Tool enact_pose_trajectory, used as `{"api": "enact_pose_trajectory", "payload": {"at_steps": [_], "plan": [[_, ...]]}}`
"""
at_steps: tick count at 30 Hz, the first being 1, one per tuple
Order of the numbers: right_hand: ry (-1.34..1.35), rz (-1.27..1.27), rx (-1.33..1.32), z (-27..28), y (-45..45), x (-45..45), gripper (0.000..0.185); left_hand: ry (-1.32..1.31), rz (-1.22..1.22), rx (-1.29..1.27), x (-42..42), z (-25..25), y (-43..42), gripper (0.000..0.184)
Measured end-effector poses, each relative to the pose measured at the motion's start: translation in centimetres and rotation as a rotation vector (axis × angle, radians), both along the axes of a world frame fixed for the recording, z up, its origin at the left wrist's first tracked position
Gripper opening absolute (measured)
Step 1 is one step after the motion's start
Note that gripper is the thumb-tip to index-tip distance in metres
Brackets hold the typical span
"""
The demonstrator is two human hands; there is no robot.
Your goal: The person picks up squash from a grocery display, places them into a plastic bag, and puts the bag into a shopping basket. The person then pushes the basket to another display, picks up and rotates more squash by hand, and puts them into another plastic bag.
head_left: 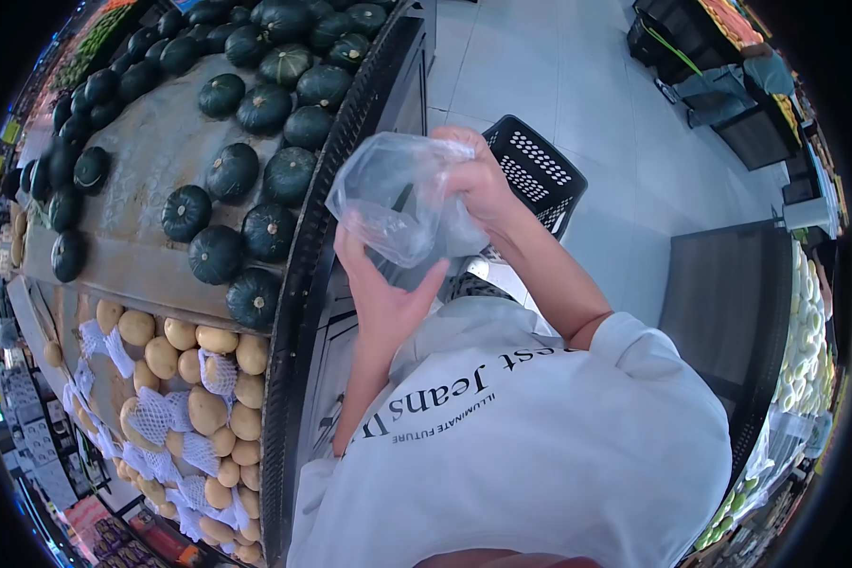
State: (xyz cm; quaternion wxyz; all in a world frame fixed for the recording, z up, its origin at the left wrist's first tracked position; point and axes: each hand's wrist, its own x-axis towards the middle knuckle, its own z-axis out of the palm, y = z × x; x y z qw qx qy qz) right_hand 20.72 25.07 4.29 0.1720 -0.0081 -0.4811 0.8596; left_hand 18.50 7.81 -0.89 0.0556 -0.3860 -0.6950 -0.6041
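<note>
A clear plastic bag is held up in front of my body, its film crumpled and spread. My right hand grips the bag's upper right side with bent fingers. Below the bag's left part, my left hand has its fingertips on the film, thumb spread to the right. A dark green patch shows through the film; whether it lies inside or behind the bag, I cannot tell. Dark green squashes lie on the display shelf left of the bag.
Yellowish round produce, some in white foam nets, fills the lower left. A black perforated basket stands on the floor behind my right hand. The shelf's black edge runs beside my left arm. Dark display stands are at right.
</note>
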Motion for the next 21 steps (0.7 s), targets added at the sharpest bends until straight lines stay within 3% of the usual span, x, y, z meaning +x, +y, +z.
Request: {"api": "enact_pose_trajectory", "payload": {"at_steps": [3,6,7,11,17,19,21], "plan": [[0.05,-0.043,0.0,1.1,2.2,0.1,0.019,0.223,0.001,-0.125,-2.1,3.2,5.1,0.071],[0.075,-0.169,-0.05,2.3,4.6,0.7,0.021,0.345,-0.299,-0.187,-5.0,3.6,9.9,0.059],[0.072,-0.21,-0.097,2.2,5.9,0.9,0.021,0.344,-0.31,-0.164,-4.6,4.6,11.4,0.047],[0.14,-0.274,-0.071,1.8,11.1,2.5,0.021,0.349,-0.455,-0.13,-4.3,4.3,17.3,0.047],[-0.037,-0.352,0.108,-3.2,18.5,5.6,0.018,0.093,-0.602,-0.214,-2.6,-1.0,25.2,0.053],[-0.265,-0.344,0.288,-5.8,20.0,6.0,0.012,-0.157,-0.636,-0.218,-1.7,-3.3,27.5,0.046],[-0.419,-0.346,0.523,-9.0,21.7,6.4,0.007,-0.21,-0.601,-0.275,-1.8,-7.8,29.9,0.04]]}}
